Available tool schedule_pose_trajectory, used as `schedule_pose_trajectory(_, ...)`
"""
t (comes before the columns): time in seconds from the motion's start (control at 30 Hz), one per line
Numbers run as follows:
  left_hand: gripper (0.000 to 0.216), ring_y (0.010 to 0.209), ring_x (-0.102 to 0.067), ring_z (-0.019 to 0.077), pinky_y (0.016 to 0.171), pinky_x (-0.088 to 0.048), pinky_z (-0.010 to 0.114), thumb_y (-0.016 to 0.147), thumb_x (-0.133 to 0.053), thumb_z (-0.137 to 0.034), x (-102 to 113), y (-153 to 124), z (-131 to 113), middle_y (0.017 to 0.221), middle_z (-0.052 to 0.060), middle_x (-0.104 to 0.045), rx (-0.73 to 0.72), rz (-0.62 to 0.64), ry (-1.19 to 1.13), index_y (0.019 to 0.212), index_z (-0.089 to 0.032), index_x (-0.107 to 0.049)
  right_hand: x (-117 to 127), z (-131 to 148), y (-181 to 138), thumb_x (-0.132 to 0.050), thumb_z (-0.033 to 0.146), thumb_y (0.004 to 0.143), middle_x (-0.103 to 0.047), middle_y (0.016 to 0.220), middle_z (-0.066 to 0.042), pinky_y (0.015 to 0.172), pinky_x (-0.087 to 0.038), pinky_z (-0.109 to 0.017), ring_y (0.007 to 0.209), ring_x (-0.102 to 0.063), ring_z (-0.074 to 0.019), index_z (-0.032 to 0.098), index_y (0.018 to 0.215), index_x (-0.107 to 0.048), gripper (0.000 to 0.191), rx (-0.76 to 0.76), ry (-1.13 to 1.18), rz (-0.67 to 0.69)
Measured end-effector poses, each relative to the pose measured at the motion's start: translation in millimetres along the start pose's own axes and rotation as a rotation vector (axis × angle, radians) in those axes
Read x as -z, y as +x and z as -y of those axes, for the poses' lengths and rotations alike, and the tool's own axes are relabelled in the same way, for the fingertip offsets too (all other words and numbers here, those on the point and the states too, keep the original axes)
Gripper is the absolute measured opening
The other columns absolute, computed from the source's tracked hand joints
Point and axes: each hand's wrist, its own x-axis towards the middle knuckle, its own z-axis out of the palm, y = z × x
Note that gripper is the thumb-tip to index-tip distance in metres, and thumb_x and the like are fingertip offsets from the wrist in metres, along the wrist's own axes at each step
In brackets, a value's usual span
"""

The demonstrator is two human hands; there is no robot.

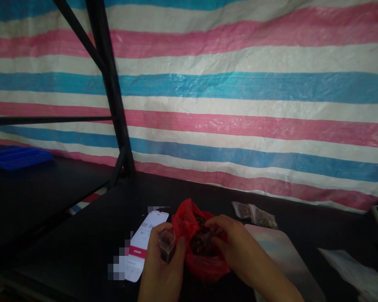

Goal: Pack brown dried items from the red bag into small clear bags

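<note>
A small clear faceted plastic container [166,244] sits in my left hand [162,264], with fingers and thumb wrapped round it. Just to its right stands a red plastic bag [204,268], its mouth gaping upward. Dark brown small pieces [203,243] fill the bag; their kind is too dim to tell. My right hand [231,237] reaches into the bag from the right, fingers bent and closed among the pieces. What its fingertips hold is not clear. My left thumb is close against the bag's left side.
A lit phone [145,247] showing a timer lies left of my left hand. Behind my right hand are small filled zip bags [255,214]. A silvery flat panel [280,256] and clear plastic bags [359,272] lie rightward. A blue tray [19,157] rests far left, beyond a black post [113,92].
</note>
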Motion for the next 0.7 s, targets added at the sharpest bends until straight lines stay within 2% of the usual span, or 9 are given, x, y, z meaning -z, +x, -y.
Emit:
schedule_pose_trajectory(0.17,0.049,0.085,-0.071,0.0222,0.08,-0.061,0.036,0.086,-0.077,-0.058,0.8,0.9,-2.0,0.096,0.001,-0.07,-0.041,-0.009,0.035,0.115,-0.025,-0.056,4.6,22.0,-4.2,-0.054,-0.002,0.089,-0.078,0.118,-0.004,0.101,-0.051,-0.03,0.11,-0.073,-0.0192,0.026,0.117,-0.08,0.047,0.054,-0.009,-0.022)
schedule_pose_trajectory(0.33,0.051,0.094,-0.072,0.0255,0.085,-0.06,0.039,0.087,-0.075,-0.059,0.8,1.0,-1.7,0.104,0.004,-0.071,-0.03,0.041,0.039,0.119,-0.026,-0.054,-3.3,38.5,-10.6,-0.053,0.003,0.096,-0.078,0.134,-0.002,0.11,-0.05,-0.035,0.124,-0.071,-0.0225,0.034,0.132,-0.076,0.053,0.131,-0.06,0.105)
schedule_pose_trajectory(0.43,0.053,0.094,-0.072,0.0257,0.084,-0.06,0.039,0.087,-0.075,-0.06,0.9,0.8,-1.8,0.105,0.004,-0.071,-0.013,0.036,0.039,0.12,-0.026,-0.053,-4.7,38.2,-11.5,-0.05,0.0,0.094,-0.075,0.141,-0.002,0.116,-0.047,-0.039,0.131,-0.068,-0.0235,0.033,0.137,-0.074,0.059,0.12,-0.086,0.116)
schedule_pose_trajectory(0.6,0.052,0.091,-0.071,0.0252,0.083,-0.06,0.039,0.086,-0.075,-0.06,2.4,2.7,-0.9,0.102,0.003,-0.07,-0.026,0.025,0.042,0.118,-0.025,-0.053,6.7,31.1,-11.4,-0.048,-0.001,0.091,-0.076,0.138,-0.001,0.115,-0.047,-0.034,0.127,-0.069,-0.0196,0.032,0.135,-0.074,0.061,0.126,0.016,0.051)
schedule_pose_trajectory(0.7,0.051,0.093,-0.071,0.0265,0.085,-0.06,0.041,0.085,-0.076,-0.059,2.4,3.0,0.3,0.103,0.004,-0.071,-0.014,0.02,0.054,0.117,-0.025,-0.054,10.0,23.7,-12.3,-0.055,-0.003,0.08,-0.074,0.14,-0.002,0.119,-0.043,-0.038,0.133,-0.065,-0.0227,0.03,0.131,-0.076,0.064,0.112,-0.062,0.075)
